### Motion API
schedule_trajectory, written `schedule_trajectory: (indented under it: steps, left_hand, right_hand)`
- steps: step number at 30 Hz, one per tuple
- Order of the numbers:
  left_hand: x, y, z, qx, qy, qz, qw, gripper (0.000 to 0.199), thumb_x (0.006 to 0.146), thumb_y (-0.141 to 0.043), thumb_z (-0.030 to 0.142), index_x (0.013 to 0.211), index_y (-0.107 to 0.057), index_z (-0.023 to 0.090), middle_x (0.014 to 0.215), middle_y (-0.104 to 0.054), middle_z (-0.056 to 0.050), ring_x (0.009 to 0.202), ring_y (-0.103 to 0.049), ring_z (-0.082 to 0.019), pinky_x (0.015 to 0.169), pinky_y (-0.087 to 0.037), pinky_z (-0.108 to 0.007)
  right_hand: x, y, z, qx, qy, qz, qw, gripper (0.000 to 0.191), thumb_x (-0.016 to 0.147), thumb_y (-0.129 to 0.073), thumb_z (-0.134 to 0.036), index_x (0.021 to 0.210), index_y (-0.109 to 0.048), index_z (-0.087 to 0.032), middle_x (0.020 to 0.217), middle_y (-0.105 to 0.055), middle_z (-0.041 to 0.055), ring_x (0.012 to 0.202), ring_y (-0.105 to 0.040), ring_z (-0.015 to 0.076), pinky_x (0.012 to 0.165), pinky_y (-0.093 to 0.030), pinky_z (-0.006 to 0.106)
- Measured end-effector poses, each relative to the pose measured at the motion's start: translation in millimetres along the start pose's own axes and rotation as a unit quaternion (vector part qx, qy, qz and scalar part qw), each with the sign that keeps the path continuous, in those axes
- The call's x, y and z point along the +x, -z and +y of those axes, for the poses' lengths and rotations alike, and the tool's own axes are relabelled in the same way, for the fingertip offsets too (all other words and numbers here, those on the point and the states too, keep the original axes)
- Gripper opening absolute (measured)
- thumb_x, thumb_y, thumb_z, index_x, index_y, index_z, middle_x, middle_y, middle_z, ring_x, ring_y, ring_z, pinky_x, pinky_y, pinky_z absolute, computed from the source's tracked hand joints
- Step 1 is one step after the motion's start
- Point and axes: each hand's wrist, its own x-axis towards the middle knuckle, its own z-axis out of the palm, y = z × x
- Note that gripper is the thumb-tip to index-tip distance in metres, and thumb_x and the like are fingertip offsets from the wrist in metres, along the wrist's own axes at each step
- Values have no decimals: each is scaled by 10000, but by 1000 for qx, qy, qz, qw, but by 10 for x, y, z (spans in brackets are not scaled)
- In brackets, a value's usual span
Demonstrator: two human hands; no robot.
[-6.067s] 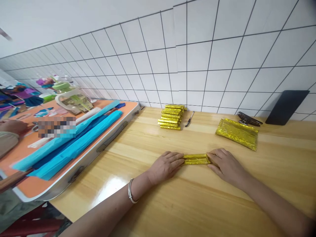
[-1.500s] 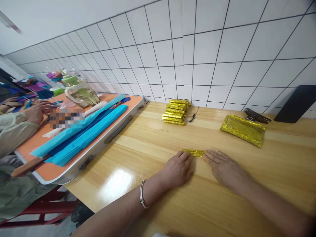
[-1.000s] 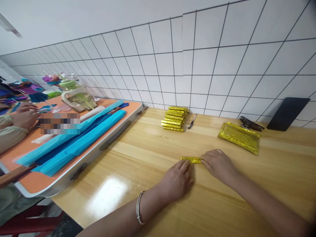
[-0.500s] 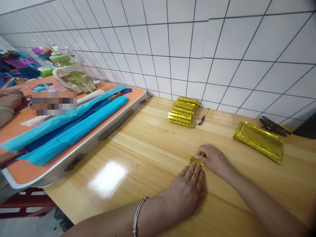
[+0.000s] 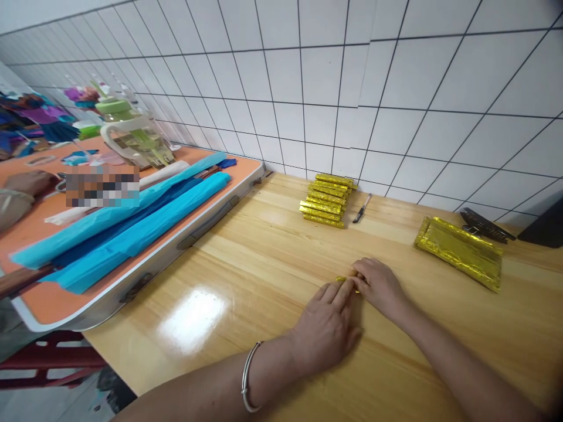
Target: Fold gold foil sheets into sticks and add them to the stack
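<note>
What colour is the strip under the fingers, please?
The strip is gold, in the head view.

A white wall (image 5: 325, 76) ruled with dark lines into a grid runs behind a glossy, pale wooden table (image 5: 246, 281), whose surface reflects a bright patch of light (image 5: 193, 319). At left is an orange tabletop (image 5: 246, 169) with a pale rim; below it, a red stool (image 5: 48, 354), partly visible, stands on greyish floor (image 5: 65, 405).

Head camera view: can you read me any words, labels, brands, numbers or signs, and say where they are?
No text can be read.
Gold strip: mostly hidden, no lettering shows.
Pen: any print is too small to read.
Dark clip: too small to tell.
Pixelated patch on the orange surface: blurred beyond reading.
</note>
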Motion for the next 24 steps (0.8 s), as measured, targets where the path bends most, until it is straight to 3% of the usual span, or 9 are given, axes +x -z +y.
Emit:
schedule_trajectory:
  steps: [3,7,12,16,20,24]
  left_hand:
    - [-16,-23,-49,7,0,-12,1000,642,891,-326,498,1365,-320,65,1463,-229,-173,1358,-173,-308,1090,-203,-421]
    - [-29,-35,-69,24,-17,-36,999,674,898,-273,506,1392,-252,48,1458,-228,-188,1364,-150,-314,1090,-165,-454]
    - [-17,5,-66,34,-22,-31,999,687,889,-284,519,1388,-260,47,1445,-264,-187,1352,-202,-303,1087,-176,-440]
    - [-17,2,-91,26,-24,-22,999,682,878,-309,540,1372,-307,70,1435,-298,-174,1342,-239,-290,1085,-193,-430]
    - [-18,-25,-109,20,-26,-13,999,671,877,-324,540,1369,-321,85,1434,-304,-168,1342,-242,-284,1086,-196,-430]
    - [-23,-32,-95,17,-23,-12,1000,666,879,-321,544,1366,-328,90,1433,-310,-159,1345,-233,-283,1084,-205,-423]
  right_hand:
    - [-8,-44,15,-7,2,7,1000,80,811,-553,-236,741,-565,-200,739,-585,20,758,-522,169,675,-368,269]
    - [-7,-53,-15,-13,11,22,1000,142,840,-532,-297,758,-589,-196,742,-602,33,772,-539,180,697,-392,288]
    - [-145,241,100,-12,58,6,998,214,883,-442,-243,949,-645,-219,925,-666,51,889,-581,187,789,-446,318]
    - [-524,467,338,-71,29,61,995,313,893,-387,-234,1115,-606,-213,1105,-645,65,1025,-565,218,897,-451,388]
    - [-891,383,381,-128,42,35,990,382,904,-400,-269,1259,-507,-178,1268,-552,76,1164,-486,215,992,-408,384]
    - [-1018,215,282,-178,48,40,982,395,894,-435,-294,1262,-508,-169,1342,-478,97,1234,-413,251,1004,-394,429]
